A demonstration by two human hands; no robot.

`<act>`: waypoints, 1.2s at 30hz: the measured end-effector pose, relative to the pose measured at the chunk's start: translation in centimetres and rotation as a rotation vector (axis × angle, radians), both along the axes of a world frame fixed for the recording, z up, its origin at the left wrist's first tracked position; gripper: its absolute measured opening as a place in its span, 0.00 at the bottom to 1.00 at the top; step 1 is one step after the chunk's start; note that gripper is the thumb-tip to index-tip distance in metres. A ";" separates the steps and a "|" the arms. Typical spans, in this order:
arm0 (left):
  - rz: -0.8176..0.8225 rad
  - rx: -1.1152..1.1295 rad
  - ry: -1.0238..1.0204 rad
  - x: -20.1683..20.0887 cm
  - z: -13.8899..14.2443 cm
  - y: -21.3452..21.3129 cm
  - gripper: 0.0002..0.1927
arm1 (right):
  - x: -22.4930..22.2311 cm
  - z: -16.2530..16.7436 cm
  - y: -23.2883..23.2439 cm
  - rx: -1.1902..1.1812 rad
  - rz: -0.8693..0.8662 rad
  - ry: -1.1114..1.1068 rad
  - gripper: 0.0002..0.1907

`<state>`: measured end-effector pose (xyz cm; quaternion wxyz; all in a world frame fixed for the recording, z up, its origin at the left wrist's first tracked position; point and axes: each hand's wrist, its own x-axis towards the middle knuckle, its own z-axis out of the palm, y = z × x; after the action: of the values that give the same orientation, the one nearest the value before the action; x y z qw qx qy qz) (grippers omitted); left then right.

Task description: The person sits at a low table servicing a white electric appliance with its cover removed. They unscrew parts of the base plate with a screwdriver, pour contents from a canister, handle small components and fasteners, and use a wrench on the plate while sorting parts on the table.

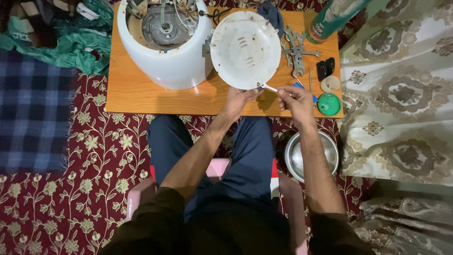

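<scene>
Near the counter's [141, 94] front edge, the left hand [238, 98] pinched the rim of the round white plate [245, 49], while the right hand's [296, 98] grip closed on a small white-handled tool [270, 87] touching that rim.

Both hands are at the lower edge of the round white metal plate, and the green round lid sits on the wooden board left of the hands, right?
Not quite. The head view shows the green round lid on the wooden board to the right of the hands. The left hand and right hand do meet at the round white metal plate's lower edge.
</scene>
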<state>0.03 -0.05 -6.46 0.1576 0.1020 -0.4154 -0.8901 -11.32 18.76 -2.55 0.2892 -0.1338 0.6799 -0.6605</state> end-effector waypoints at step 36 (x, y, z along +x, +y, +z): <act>0.172 -0.041 0.221 4.8 11.7 -4.6 0.26 | 1.5 10.1 -7.2 0.007 0.211 0.300 0.10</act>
<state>4.81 -4.62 5.19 0.2802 0.0355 -0.4033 -0.8704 -9.84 11.51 7.57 0.2526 -0.3003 0.6999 -0.5967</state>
